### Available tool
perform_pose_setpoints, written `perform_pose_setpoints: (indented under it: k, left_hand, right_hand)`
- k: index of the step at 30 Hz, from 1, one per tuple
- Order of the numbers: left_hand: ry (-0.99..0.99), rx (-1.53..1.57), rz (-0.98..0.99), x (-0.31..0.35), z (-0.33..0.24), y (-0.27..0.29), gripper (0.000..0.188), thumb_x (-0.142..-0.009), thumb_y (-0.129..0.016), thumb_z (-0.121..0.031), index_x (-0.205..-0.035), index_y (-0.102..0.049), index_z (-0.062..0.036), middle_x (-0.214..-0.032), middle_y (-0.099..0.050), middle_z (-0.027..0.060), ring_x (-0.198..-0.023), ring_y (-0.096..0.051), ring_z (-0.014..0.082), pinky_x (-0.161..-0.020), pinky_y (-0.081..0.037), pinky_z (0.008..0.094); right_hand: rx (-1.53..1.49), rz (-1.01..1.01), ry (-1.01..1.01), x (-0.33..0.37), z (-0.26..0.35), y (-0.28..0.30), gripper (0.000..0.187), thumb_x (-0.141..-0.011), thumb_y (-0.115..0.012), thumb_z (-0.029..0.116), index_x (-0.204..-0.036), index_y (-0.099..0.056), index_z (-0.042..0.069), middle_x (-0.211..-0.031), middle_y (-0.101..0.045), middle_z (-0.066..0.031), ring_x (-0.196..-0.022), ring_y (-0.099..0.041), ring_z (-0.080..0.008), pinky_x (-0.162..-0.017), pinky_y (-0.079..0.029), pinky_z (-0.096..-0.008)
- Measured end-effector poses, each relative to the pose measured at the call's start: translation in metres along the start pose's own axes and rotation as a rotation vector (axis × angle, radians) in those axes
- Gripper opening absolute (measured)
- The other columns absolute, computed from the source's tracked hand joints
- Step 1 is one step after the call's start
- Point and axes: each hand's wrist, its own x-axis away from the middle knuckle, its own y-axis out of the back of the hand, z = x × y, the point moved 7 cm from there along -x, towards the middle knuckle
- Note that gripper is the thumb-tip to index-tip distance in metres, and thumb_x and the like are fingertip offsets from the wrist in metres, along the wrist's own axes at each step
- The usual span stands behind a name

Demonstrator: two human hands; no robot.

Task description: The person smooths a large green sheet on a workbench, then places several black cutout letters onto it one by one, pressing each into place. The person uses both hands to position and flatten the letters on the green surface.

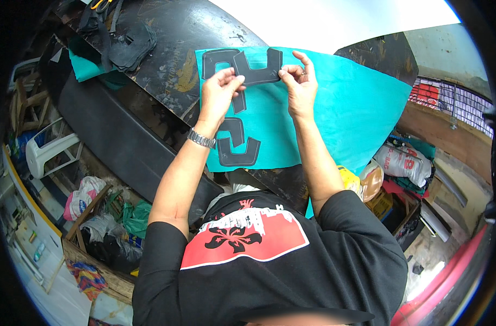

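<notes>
Between both hands I hold a dark U-shaped cutout [262, 77] with a pale line along its edge. My left hand [218, 93] pinches its left corner; a metal-band watch [201, 138] is on that wrist. My right hand [301, 92] grips the right side between thumb and fingers, its other fingers raised. Beneath lies a teal sheet [345, 108]. At its upper left is another dark cutout [216, 57], partly covered by the held piece and my left hand. Nearer me, a lower U-shaped cutout [239, 156] lies against another angular cutout [235, 128].
Dark boards [177, 49] lie under the sheet, with a white sheet [335, 22] beyond. A stack of black pieces [131, 49] sits at upper left near yellow-handled scissors [101, 5]. A white plastic stool [49, 146] stands left; bags [405, 163] are piled right.
</notes>
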Motion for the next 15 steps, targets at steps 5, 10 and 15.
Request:
perform_pose_setpoints:
  k: [5, 10, 15]
  left_hand:
    - [-0.247, -0.373, -0.117, -0.015, -0.02, -0.006, 0.049, -0.083, -0.077, -0.012, -0.126, -0.057, -0.0031, -0.085, -0.075, 0.0076, -0.071, -0.069, 0.0109, -0.063, -0.053, 0.0248]
    - [-0.287, -0.54, -0.169, -0.017, -0.027, -0.016, 0.056, -0.084, -0.076, -0.011, -0.134, -0.051, -0.005, -0.083, -0.074, 0.0077, -0.068, -0.069, 0.0114, -0.063, -0.055, 0.0258]
    - [-0.301, -0.652, -0.177, -0.02, -0.028, -0.019, 0.058, -0.083, -0.077, -0.012, -0.134, -0.051, -0.0083, -0.083, -0.074, 0.0081, -0.071, -0.071, 0.0133, -0.064, -0.055, 0.0272]
  right_hand:
    - [0.227, -0.08, 0.096, -0.004, -0.009, 0.015, 0.052, -0.084, -0.065, -0.006, -0.133, -0.052, 0.005, -0.079, -0.061, -0.0008, -0.074, -0.054, -0.0078, -0.071, -0.046, -0.0233]
    - [0.352, -0.115, 0.148, -0.011, -0.013, 0.02, 0.051, -0.084, -0.065, -0.005, -0.133, -0.053, 0.006, -0.079, -0.061, -0.0013, -0.071, -0.051, -0.0081, -0.068, -0.046, -0.0239]
    - [0.365, -0.1, 0.145, -0.017, -0.019, 0.021, 0.052, -0.084, -0.065, -0.005, -0.133, -0.053, 0.007, -0.079, -0.061, -0.0014, -0.071, -0.052, -0.0083, -0.068, -0.047, -0.0248]
